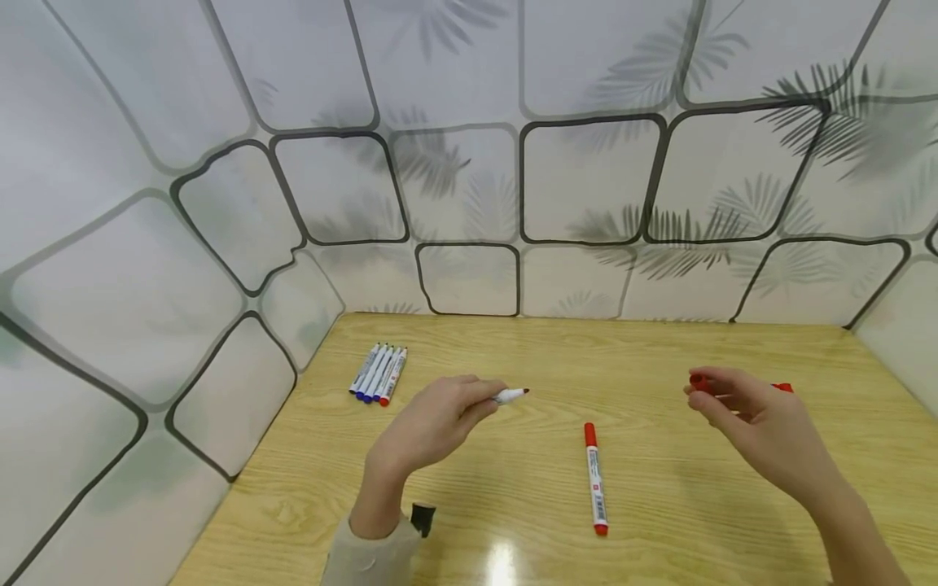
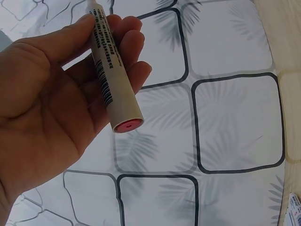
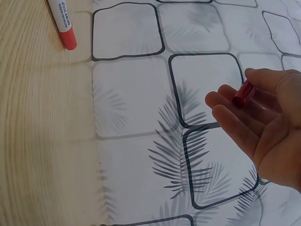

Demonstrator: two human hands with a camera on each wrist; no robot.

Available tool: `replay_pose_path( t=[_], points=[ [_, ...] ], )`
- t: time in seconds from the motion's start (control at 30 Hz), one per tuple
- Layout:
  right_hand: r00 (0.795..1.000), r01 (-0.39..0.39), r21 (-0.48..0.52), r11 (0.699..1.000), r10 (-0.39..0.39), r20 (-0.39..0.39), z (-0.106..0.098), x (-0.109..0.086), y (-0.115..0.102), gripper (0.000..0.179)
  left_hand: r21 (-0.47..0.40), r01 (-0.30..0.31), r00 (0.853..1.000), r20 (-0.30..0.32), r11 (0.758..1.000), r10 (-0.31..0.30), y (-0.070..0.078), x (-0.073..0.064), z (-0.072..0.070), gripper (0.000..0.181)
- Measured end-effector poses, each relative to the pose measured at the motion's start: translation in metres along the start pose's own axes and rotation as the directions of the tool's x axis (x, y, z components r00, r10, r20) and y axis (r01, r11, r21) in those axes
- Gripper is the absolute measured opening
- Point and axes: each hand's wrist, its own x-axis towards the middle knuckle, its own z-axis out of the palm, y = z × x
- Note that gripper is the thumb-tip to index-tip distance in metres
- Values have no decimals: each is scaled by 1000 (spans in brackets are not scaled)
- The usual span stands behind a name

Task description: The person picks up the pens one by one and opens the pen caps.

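Note:
My left hand point(image 1: 432, 423) holds an uncapped white marker point(image 1: 510, 395) above the table, its dark tip pointing right. In the left wrist view, thumb and fingers grip the marker's barrel point(image 2: 113, 80), with its red end plug toward the camera. At the right, my right hand point(image 1: 769, 431) pinches a small red marker cap point(image 1: 699, 382) between thumb and fingers; the right wrist view shows the cap's point(image 3: 243, 94) open end. A red-capped marker point(image 1: 596, 480) lies on the table between the hands. Behind the right hand, a red item point(image 1: 782, 387) is mostly hidden.
Several markers point(image 1: 379, 374) lie side by side at the table's back left, most with blue ends, one red. The wooden table point(image 1: 528, 350) meets a patterned backdrop point(image 1: 469, 281) at the back and left. A small black piece point(image 1: 422, 518) shows beside the left sleeve.

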Motion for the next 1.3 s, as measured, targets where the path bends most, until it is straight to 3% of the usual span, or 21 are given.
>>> replay_pose_path(
  t=[0.27,0.6,0.93,1.1,1.3],
  points=[
    [998,-54,81,995,50,47,-5,2,17,27,-44,56,998,8,997,-56,-5,0,0,25],
    [989,-138,83,987,134,59,-8,2,31,32,-44,81,997,-8,996,-81,-8,-3,1,27],
    [993,-115,82,990,111,50,-10,2,28,31,-49,130,990,-40,990,-132,-10,3,6,21],
    [994,-105,91,990,102,45,-11,3,27,30,-81,190,980,-47,978,-194,-23,7,11,21],
    [993,-114,91,989,109,53,-12,2,25,30,-65,283,955,-66,957,-287,-46,14,13,24]
  ],
)
